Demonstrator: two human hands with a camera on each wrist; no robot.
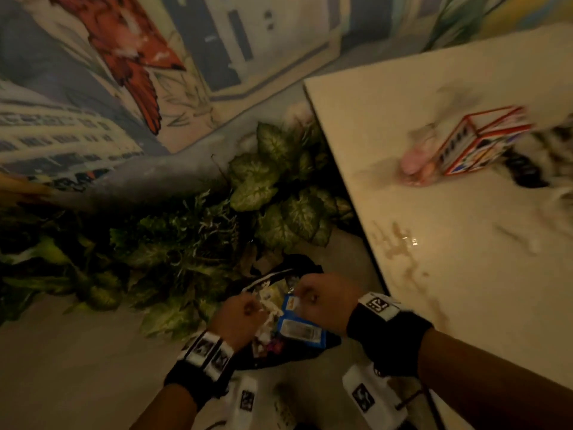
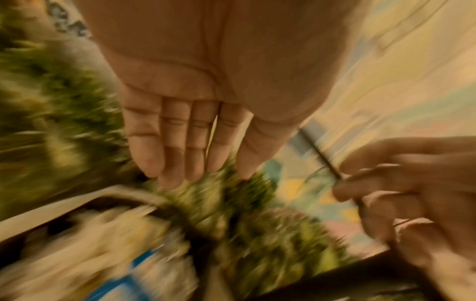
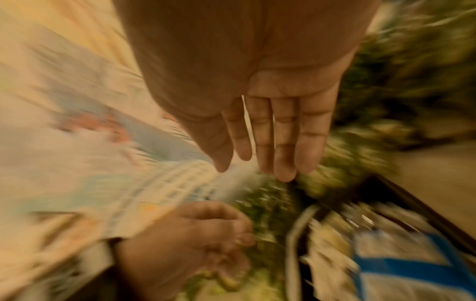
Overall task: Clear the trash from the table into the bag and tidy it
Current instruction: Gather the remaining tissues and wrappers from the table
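Held low over the floor bag (image 1: 280,356): left hand (image 1: 240,315), right hand (image 1: 322,301), fingers (image 2: 177,142) straight, empty, likely to gather its rim. Box (image 1: 483,141) yet to clear from surface (image 1: 465,274).

Your left hand (image 1: 240,313) and right hand (image 1: 319,301) sit side by side over the bag (image 1: 291,356), fingers straight in the wrist views, nothing held. The bag's mouth below them is crowded with trash, a blue packet (image 1: 302,327) on top. To your left and ahead, plants (image 1: 192,243) press right up against the bag, so that side is blocked. To your right the table (image 1: 465,243) edge runs just beside your right wrist. On the tabletop a box (image 1: 483,141) stands at the far side with dark clutter (image 1: 527,172) beside it; the near stretch of tabletop is bare apart from a wet smear (image 1: 400,246).
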